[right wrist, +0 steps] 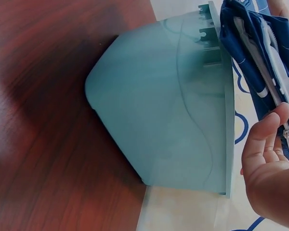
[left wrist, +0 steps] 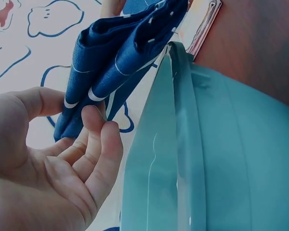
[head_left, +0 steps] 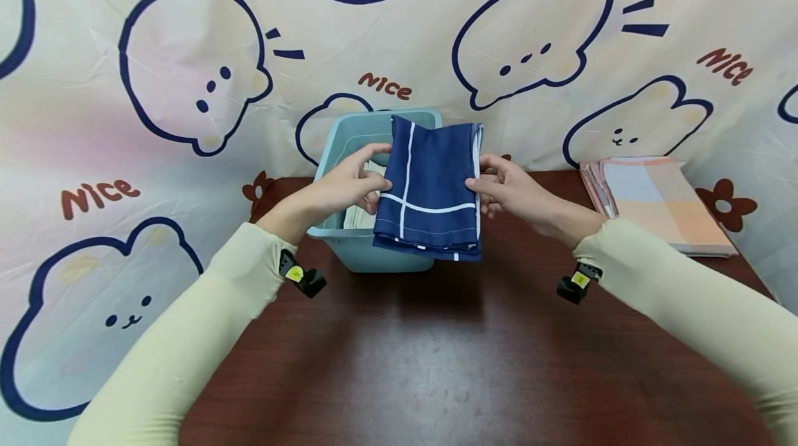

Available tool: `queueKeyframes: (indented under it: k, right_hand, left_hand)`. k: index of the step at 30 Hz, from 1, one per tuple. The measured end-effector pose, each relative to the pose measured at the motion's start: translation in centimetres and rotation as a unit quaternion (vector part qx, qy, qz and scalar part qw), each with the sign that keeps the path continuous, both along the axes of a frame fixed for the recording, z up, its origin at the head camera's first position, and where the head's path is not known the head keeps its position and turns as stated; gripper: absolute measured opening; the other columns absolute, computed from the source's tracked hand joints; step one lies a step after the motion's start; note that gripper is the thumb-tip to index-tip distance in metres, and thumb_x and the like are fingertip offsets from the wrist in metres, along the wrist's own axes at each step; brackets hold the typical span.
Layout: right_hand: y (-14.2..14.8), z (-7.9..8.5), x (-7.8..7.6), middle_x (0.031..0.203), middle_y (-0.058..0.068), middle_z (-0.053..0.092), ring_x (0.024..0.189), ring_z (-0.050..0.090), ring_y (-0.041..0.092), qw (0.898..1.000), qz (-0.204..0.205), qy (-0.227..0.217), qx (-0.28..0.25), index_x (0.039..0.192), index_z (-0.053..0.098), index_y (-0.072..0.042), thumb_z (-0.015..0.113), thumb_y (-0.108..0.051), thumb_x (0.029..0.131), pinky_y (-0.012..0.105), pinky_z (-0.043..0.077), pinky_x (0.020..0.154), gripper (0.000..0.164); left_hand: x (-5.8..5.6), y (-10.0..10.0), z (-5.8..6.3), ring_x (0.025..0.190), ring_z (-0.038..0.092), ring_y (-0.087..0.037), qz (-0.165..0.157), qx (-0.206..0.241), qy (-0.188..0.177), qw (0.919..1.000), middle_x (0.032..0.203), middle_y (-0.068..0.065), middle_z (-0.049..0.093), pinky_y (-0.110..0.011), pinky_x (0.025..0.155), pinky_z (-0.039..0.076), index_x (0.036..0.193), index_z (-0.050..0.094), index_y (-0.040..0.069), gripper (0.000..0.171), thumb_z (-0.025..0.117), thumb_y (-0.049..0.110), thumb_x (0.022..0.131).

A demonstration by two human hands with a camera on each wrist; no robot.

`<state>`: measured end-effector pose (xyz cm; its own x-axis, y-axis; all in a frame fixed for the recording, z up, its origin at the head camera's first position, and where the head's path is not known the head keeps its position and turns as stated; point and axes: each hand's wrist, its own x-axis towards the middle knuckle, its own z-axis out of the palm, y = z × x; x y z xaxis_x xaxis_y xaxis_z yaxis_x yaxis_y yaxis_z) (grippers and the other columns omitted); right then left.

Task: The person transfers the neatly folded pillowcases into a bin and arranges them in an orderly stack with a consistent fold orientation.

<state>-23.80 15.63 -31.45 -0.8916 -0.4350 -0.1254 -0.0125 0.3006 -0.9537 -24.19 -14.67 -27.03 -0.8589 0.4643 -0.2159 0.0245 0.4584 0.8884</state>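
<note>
From my end I'm seeing the left hand [head_left: 349,184] and right hand [head_left: 510,190] pinching opposite sides of the navy cloth [head_left: 436,162], wide apart. They're holding it up above the bin's [head_left: 386,253] rim, toward its right side, while some peach cloth [head_left: 673,205] is sitting off right on the table [head_left: 430,356].

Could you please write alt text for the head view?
A person's left hand and right hand hold a folded navy cloth with white lines, partly hiding a teal bin. Folded pastel fabric lies at right on the brown table.

Navy cloth [head_left: 431,179] w/ wht lines.
</note>
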Motion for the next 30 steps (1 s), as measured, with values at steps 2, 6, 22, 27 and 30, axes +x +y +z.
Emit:
queueKeyframes:
  k: [2,6,22,27,30]
  right_hand:
    - [-0.3,-0.1,-0.2,0.081,-0.001,0.063,0.073,0.057,0.016,1.0,0.0,0.004,-0.004,0.144,0.038,-0.009,0.053,-0.029,0.106,0.028,0.051,0.068,0.046]
    - [-0.8,-0.2,-0.6,0.083,0.001,0.063,0.075,0.057,0.023,1.0,-0.007,0.009,-0.013,0.142,0.041,-0.009,0.052,-0.028,0.106,0.029,0.05,0.068,0.042]
    - [-3.7,1.1,-2.7,0.085,-0.003,0.069,0.072,0.059,0.016,0.999,-0.005,-0.03,-0.023,0.154,0.033,-0.014,0.054,-0.022,0.105,0.024,0.05,0.066,0.053]
    - [-4.6,1.4,-3.4,0.082,-0.003,0.067,0.072,0.06,0.015,0.999,-0.008,-0.031,-0.021,0.155,0.031,-0.014,0.054,-0.022,0.105,0.025,0.052,0.066,0.056]
    - [-5.1,1.6,-3.8,0.08,-0.002,0.066,0.072,0.06,0.016,0.999,-0.01,-0.032,-0.016,0.157,0.028,-0.014,0.055,-0.023,0.105,0.025,0.052,0.067,0.06]
  left_hand:
    - [-0.1,-0.1,0.1,0.064,0.062,-0.014,0.005,-0.002,0.002,1.0,0.094,-0.009,0.072,-0.032,0.072,0.059,0.16,0.021,0.02,0.068,0.051,0.012,0.1]
    - [-0.3,-0.5,0.1,0.063,0.063,-0.015,0.011,0.0,0.008,0.9999,0.081,-0.002,0.069,-0.034,0.073,0.06,0.16,0.022,0.02,0.067,0.051,0.012,0.1]
    - [-2.9,-3.1,0.0,0.065,0.058,-0.013,0.039,-0.043,-0.005,0.9983,0.099,-0.006,0.064,-0.031,0.079,0.058,0.161,0.019,0.022,0.064,0.045,0.018,0.102]
    - [-3.5,-3.4,0.3,0.062,0.056,-0.013,0.052,-0.053,0.008,0.9972,0.075,0.0,0.06,-0.031,0.075,0.057,0.16,0.022,0.022,0.062,0.045,0.018,0.102]
    - [-3.9,-3.6,0.4,0.06,0.055,-0.013,0.056,-0.062,0.02,0.9963,0.077,0.001,0.061,-0.032,0.072,0.056,0.16,0.022,0.021,0.062,0.044,0.017,0.103]
